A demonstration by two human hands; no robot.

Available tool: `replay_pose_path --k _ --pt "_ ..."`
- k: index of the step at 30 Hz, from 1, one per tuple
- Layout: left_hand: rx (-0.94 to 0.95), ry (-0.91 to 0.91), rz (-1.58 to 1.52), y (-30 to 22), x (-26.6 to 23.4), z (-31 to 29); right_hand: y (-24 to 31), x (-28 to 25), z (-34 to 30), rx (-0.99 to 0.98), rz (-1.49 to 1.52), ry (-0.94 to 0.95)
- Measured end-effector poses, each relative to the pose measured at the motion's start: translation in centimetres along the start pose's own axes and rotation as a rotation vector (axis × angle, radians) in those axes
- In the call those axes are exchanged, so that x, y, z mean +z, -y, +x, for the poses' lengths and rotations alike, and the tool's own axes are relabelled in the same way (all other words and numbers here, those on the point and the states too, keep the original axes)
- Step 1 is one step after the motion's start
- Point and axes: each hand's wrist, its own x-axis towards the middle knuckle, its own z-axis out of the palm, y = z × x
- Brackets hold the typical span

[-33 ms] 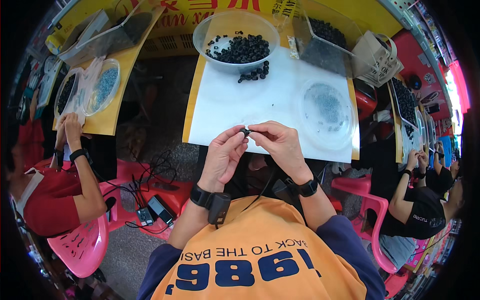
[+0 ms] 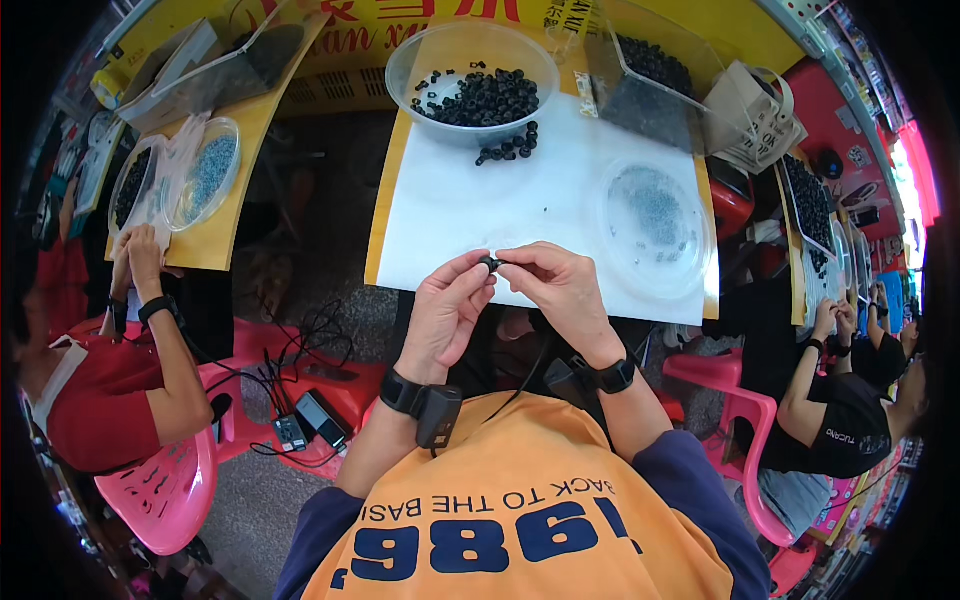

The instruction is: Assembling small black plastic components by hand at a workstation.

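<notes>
Just over the near edge of the white-covered table (image 2: pixel 470 220), my two hands meet at a small black round part (image 2: pixel 490 264). My left hand (image 2: pixel 450 310) pinches it between thumb and forefinger. From the other side, my right hand (image 2: pixel 560 297) grips its end with thumb and forefinger; a dark tip shows there, and whether it is a second piece I cannot tell. Beyond them stands a clear round tub (image 2: pixel 400 75) holding many small black ring-like parts, and a few more (image 2: pixel 508 150) lie against its front. Right of my hands is a clear shallow dish (image 2: pixel 615 255) with tiny bluish-clear pieces.
A clear bin (image 2: pixel 640 100) of black parts stands at the back right, beside a cloth bag (image 2: pixel 755 115). Co-workers sit at tables on the left (image 2: pixel 100 400) and right (image 2: pixel 830 420), on pink chairs. Cables and a small black device (image 2: pixel 322 418) lie on a red stool at my left.
</notes>
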Motion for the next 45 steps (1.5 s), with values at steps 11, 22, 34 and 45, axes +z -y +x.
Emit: replay_pose_path --k 11,22,34,45 --pt "0.055 0.046 0.155 -1.0 0.4 -0.4 -0.6 0.4 -0.3 0.1 0.248 0.04" --pt "-0.231 0.122 0.07 -1.4 -0.3 -0.3 -1.5 -1.6 0.7 -0.081 0.101 0.331" --pt "-0.163 0.08 0.366 -2.4 -0.4 0.4 -1.9 -0.5 1.5 -0.253 -0.046 0.222" --pt "-0.275 0.209 0.257 -4.4 -1.2 3.5 -2.6 -1.1 6.3 -0.381 -0.117 0.346"
